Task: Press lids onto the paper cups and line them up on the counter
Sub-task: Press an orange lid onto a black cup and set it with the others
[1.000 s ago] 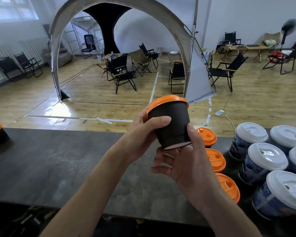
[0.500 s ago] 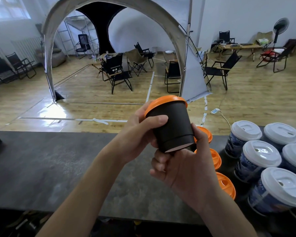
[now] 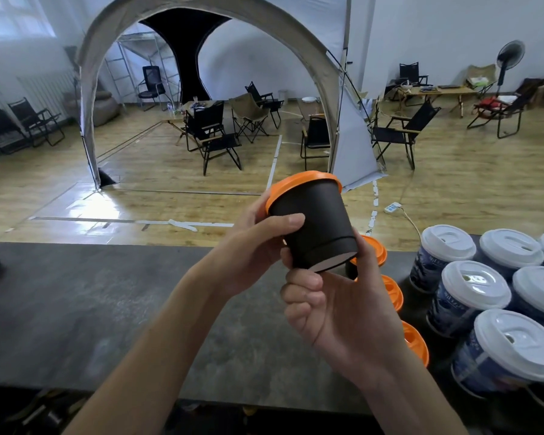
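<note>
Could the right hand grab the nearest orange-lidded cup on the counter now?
Probably not yet: the right hand holds the black cup together with the left hand. The orange-lidded cup stands just beside its wrist, nothing between.

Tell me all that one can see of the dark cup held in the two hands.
The dark paper cup is brown-black and tapered, with an orange lid on its rim. It is tilted, its pale recessed base turned toward the camera. It is held above the counter: the left hand grips its side, the right hand holds its base.
</note>
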`<action>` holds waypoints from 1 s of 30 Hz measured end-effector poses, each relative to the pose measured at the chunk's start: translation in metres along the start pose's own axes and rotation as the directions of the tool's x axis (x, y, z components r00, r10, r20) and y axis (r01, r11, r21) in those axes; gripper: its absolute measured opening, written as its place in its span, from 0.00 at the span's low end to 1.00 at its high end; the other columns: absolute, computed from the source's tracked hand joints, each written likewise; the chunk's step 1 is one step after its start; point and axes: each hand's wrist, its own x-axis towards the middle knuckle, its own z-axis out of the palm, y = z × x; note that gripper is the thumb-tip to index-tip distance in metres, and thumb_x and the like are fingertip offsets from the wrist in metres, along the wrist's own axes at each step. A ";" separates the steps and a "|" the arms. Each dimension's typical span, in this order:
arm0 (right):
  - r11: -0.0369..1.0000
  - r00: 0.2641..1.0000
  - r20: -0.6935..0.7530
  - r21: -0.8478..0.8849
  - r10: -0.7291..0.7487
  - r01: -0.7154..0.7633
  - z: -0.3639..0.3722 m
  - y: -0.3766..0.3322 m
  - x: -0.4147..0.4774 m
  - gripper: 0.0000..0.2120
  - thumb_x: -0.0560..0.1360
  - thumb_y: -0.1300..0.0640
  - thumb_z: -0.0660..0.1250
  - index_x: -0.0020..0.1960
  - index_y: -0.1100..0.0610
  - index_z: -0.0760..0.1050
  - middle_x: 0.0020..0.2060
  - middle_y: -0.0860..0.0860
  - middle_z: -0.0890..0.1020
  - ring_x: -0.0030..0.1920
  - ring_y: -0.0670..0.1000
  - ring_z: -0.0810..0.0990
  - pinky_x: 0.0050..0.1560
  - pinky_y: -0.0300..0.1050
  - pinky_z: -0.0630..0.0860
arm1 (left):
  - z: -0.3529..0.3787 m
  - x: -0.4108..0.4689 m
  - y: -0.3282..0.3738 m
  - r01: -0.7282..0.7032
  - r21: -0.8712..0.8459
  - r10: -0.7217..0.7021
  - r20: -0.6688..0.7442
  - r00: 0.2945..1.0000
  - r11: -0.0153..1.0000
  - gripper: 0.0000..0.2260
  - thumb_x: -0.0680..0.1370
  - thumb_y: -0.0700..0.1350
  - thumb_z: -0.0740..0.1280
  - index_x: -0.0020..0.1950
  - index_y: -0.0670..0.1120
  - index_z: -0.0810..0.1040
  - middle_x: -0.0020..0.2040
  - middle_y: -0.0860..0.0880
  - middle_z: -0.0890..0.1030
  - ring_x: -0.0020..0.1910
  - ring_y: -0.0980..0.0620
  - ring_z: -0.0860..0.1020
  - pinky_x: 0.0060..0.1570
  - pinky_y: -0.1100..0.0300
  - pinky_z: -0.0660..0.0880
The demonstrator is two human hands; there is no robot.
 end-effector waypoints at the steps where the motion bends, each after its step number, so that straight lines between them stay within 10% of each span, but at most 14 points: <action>1: 1.000 1.000 0.021 -0.007 0.007 -0.007 -0.001 0.000 0.000 0.37 0.76 0.32 0.61 0.57 0.68 0.81 0.33 0.54 0.76 0.31 0.49 0.76 0.36 0.44 0.78 | 0.000 0.000 -0.001 0.001 -0.001 -0.001 -0.014 1.000 1.000 0.25 0.70 0.48 0.72 0.65 0.40 0.74 0.49 0.44 0.79 0.46 0.47 0.79 0.42 0.54 0.73; 7: 0.913 0.967 -0.173 -0.393 -0.188 0.107 0.004 0.002 0.002 0.37 0.74 0.31 0.56 0.60 0.65 0.76 0.31 0.54 0.73 0.32 0.52 0.77 0.35 0.46 0.78 | -0.004 -0.001 0.002 -0.010 0.076 0.013 -0.040 0.999 0.997 0.29 0.68 0.48 0.74 0.68 0.43 0.74 0.57 0.40 0.80 0.55 0.41 0.81 0.52 0.42 0.74; 13: 1.000 0.999 0.023 0.010 0.022 -0.023 -0.006 0.002 0.001 0.37 0.80 0.34 0.60 0.60 0.70 0.77 0.35 0.55 0.76 0.38 0.53 0.79 0.43 0.47 0.79 | -0.002 -0.005 0.002 0.009 0.070 -0.006 -0.043 0.999 0.998 0.23 0.74 0.45 0.73 0.68 0.40 0.73 0.48 0.48 0.81 0.46 0.52 0.81 0.42 0.60 0.77; 21: 0.993 0.983 0.160 0.057 0.096 -0.106 -0.013 0.007 0.003 0.38 0.82 0.34 0.56 0.63 0.70 0.75 0.40 0.57 0.78 0.43 0.53 0.79 0.50 0.47 0.76 | 0.004 -0.005 -0.004 -0.060 0.030 0.061 -0.049 0.997 0.998 0.11 0.77 0.40 0.68 0.57 0.39 0.72 0.31 0.56 0.80 0.26 0.61 0.78 0.28 0.72 0.71; 27: 0.930 0.974 -0.187 -0.363 -0.130 0.054 -0.001 0.007 0.006 0.40 0.73 0.28 0.55 0.50 0.64 0.82 0.35 0.59 0.78 0.35 0.55 0.80 0.38 0.47 0.81 | -0.002 -0.002 -0.008 -0.064 0.116 0.075 -0.093 0.993 0.991 0.26 0.72 0.53 0.71 0.65 0.42 0.73 0.42 0.55 0.81 0.38 0.58 0.80 0.34 0.67 0.75; 30: 0.972 0.979 -0.192 -0.233 -0.070 0.024 0.001 0.005 0.005 0.39 0.74 0.29 0.55 0.47 0.64 0.84 0.33 0.56 0.76 0.34 0.52 0.78 0.37 0.45 0.80 | -0.008 -0.004 -0.008 -0.062 0.058 0.062 0.000 0.998 0.996 0.29 0.73 0.52 0.75 0.68 0.40 0.71 0.47 0.51 0.81 0.43 0.56 0.81 0.40 0.66 0.77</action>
